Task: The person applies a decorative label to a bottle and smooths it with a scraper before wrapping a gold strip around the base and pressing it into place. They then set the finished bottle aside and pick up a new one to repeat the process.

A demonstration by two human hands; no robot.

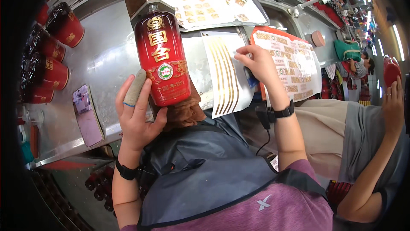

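A red bottle (164, 66), darker toward its neck, lies tilted on a brown cloth-padded rest (184, 113), its gold-lettered front facing up. My left hand (139, 111) is against its lower left side, fingers stretched out; one finger wears a grey-green cloth cover (136, 88). Right of the bottle is a white sheet (225, 75) with several long gold strips. Above that sheet's right edge, my right hand (258, 62) has its thumb and forefinger drawn together in a pinch. Whatever is between those fingertips is too small to make out.
A phone (88, 115) lies on the metal table (109, 38), near several red bottles (64, 25) at the left. Gold label sheets (194, 2) fill a tray at the back. More labels (294, 66) lie on an orange folder. A co-worker's hand (392, 102) holds a red object at right.
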